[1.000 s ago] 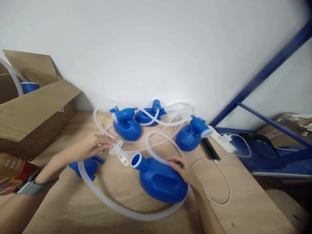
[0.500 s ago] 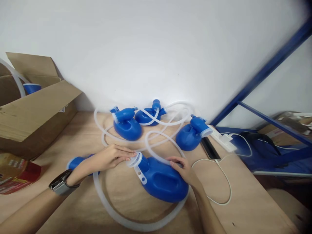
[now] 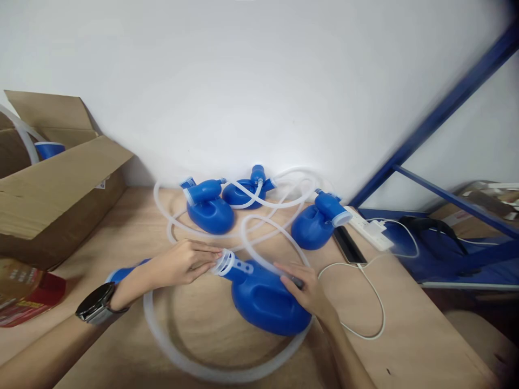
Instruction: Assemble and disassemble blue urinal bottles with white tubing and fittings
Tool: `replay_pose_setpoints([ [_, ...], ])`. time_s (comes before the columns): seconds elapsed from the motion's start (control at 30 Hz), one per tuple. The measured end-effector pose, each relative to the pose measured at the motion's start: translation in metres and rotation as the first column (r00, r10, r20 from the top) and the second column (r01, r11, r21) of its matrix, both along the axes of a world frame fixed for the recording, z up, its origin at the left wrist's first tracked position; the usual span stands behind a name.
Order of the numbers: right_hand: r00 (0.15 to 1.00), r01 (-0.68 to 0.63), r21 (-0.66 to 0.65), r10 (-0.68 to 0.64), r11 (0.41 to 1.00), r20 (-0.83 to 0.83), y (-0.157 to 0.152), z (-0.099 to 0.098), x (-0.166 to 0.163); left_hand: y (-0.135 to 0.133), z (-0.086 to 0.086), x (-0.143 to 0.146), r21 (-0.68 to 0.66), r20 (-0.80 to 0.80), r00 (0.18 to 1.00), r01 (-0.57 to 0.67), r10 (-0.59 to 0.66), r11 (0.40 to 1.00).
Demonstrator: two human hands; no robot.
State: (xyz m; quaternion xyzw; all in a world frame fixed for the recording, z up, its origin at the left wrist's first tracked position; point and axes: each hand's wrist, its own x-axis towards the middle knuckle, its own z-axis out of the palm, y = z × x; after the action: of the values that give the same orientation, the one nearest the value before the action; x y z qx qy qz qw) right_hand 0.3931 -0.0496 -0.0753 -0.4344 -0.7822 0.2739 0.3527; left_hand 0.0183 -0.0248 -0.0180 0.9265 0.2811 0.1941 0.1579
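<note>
A blue plastic urinal bottle [image 3: 270, 305] lies on its side before me, its neck pointing left. My left hand [image 3: 190, 263], with a watch on the wrist, pinches the clear cap [image 3: 223, 262] at its mouth. A white strap with holes [image 3: 244, 266] runs from the cap's ring along the neck. My right hand [image 3: 302, 283] grips the bottle's right end, thumb and fingers over its top. Beside those fingers passes a clear hose [image 3: 253, 246], which loops behind the bottle. Partly hidden behind my left forearm is a blue funnel-shaped piece [image 3: 117, 274].
Three more blue urinal bottles with hoses, among them one at the right [image 3: 312, 227], stand along the wall. An open cardboard box [image 3: 60, 189] and a red-labelled container [image 3: 32, 294] are at the left. A phone [image 3: 349, 246], power strip [image 3: 371, 229] and white cable lie at the right.
The cap's ring has turned: its strap, which hung below the neck, now points right along it. My right hand has shifted slightly. The view has moved a little.
</note>
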Motion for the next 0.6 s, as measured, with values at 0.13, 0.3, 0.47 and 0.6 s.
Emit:
replay_pose_setpoints([
  [0.13,0.997,-0.008,0.022,0.007,1.000,0.076,-0.002,-0.005,0.006,-0.006,-0.002,0.004,-0.205,0.017,0.989,-0.139,0.145,0.969],
  [0.3,0.992,0.010,0.047,-0.016,0.999,0.125,-0.003,-0.012,0.010,0.002,-0.005,0.005,-0.581,0.168,0.969,-0.053,0.183,0.812],
  [0.47,0.992,-0.051,0.052,0.044,0.997,0.122,-0.003,-0.005,0.006,0.005,-0.008,0.001,-0.579,0.138,0.979,-0.042,0.149,0.814],
  [0.6,0.989,-0.081,0.048,0.074,0.996,0.129,-0.004,-0.002,0.003,-0.001,-0.003,-0.001,-0.342,0.081,0.996,0.060,-0.034,0.938],
])
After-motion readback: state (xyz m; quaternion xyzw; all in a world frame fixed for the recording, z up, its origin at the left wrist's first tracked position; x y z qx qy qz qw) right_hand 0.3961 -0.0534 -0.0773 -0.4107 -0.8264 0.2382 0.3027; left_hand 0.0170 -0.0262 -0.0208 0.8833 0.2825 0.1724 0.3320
